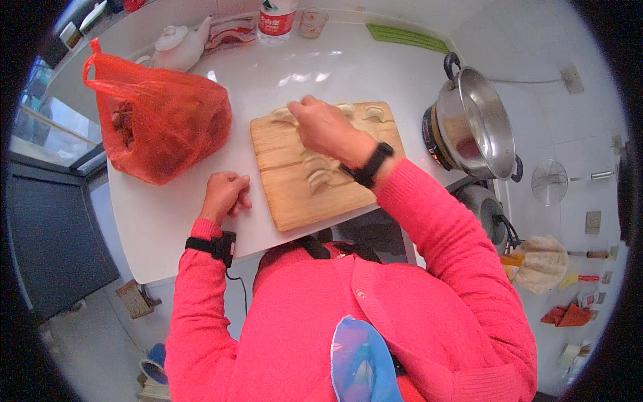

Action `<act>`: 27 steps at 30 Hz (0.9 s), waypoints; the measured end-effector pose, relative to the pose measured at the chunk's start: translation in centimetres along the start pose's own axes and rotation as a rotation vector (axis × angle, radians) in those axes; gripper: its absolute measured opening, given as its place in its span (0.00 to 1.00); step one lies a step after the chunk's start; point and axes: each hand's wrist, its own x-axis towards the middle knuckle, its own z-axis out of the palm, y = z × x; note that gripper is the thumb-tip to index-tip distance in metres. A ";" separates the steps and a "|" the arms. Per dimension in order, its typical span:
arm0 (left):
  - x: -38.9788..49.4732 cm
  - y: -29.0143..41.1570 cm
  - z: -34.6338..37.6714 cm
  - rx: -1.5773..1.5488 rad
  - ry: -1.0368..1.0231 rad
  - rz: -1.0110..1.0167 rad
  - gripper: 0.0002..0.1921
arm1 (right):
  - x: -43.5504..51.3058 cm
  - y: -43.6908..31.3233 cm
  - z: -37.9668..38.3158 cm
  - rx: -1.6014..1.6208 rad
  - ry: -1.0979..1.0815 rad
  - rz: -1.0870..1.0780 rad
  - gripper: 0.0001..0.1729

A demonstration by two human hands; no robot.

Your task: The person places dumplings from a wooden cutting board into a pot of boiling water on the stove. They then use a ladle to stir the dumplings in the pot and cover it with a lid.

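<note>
My right hand point(326, 125) is over the far part of a wooden cutting board point(286, 196). Its bent fingers are beside a pale dumpling point(284, 115) at the far left of the board, and whether they touch or pinch anything cannot be made out. Two more dumplings, one at the far middle point(346, 109) and one near the far right corner point(374, 113), lie on the board. Nearer my wrist is another dumpling point(318, 180), with more partly hidden. My left hand point(227, 196) hovers over or rests on the white countertop left of the board, fingers loosely bent, thumb apart, holding nothing visible.
A full red plastic bag point(166, 120) stands at left, with a white teapot point(178, 47) behind. A water bottle point(276, 22), glass cup point(313, 23) and green mat point(407, 37) line the back. A steel pot point(477, 120) sits on a cooker at right.
</note>
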 end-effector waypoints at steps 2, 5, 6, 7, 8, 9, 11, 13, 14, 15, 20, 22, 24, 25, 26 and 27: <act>0.1 0.0 0.0 0.023 0.006 0.029 0.13 | 2.0 -0.2 2.0 -0.078 -0.038 0.022 0.13; 0.1 -0.1 0.1 0.021 0.017 0.048 0.14 | 3.3 -0.2 3.9 -0.191 -0.100 0.038 0.11; 0.2 -0.1 0.1 0.011 0.005 0.048 0.14 | 3.6 -0.2 4.3 -0.219 -0.114 0.034 0.10; 0.3 -0.1 -0.1 0.012 -0.012 0.044 0.14 | 3.9 -0.1 4.6 -0.252 -0.142 0.045 0.10; 0.4 0.0 -0.2 0.027 -0.024 0.043 0.14 | 4.0 0.0 4.8 -0.246 -0.105 0.032 0.07; 0.4 -0.1 -0.2 0.012 -0.036 0.039 0.14 | 4.0 0.0 5.0 -0.242 -0.091 0.019 0.06; 0.6 -0.3 -0.3 0.014 -0.040 0.037 0.14 | 4.0 0.0 5.0 -0.243 -0.092 0.018 0.06; 0.7 -0.6 -0.3 0.025 -0.030 0.064 0.14 | 3.9 -0.2 4.7 -0.218 -0.072 0.015 0.06; 0.8 -0.7 -0.2 0.044 -0.028 0.091 0.14 | 3.7 -0.3 4.4 -0.208 -0.065 0.023 0.06; 0.7 -0.8 -0.3 0.042 -0.006 0.075 0.14 | 3.5 -0.5 4.1 -0.155 -0.045 0.020 0.06; 0.9 -0.7 -0.2 0.063 -0.028 0.038 0.14 | 0.9 -1.3 0.0 0.145 0.036 0.104 0.05; 1.0 -0.8 -0.3 0.047 -0.022 0.021 0.13 | -1.1 -1.6 -2.8 0.282 -0.046 0.100 0.07; 1.2 -1.0 -0.4 0.068 -0.053 0.072 0.13 | -3.9 -1.2 -6.2 0.563 -0.096 0.165 0.07; 1.3 -1.2 -0.4 0.075 -0.066 0.095 0.13 | -5.6 -0.9 -8.1 0.701 -0.130 0.196 0.07; 1.3 -1.2 -0.4 0.046 -0.068 0.077 0.13 | -7.4 -0.1 -10.1 0.724 -0.138 0.231 0.08; 1.3 -1.3 -0.4 0.051 -0.069 0.099 0.13 | -9.4 0.8 -12.3 0.791 -0.115 0.207 0.10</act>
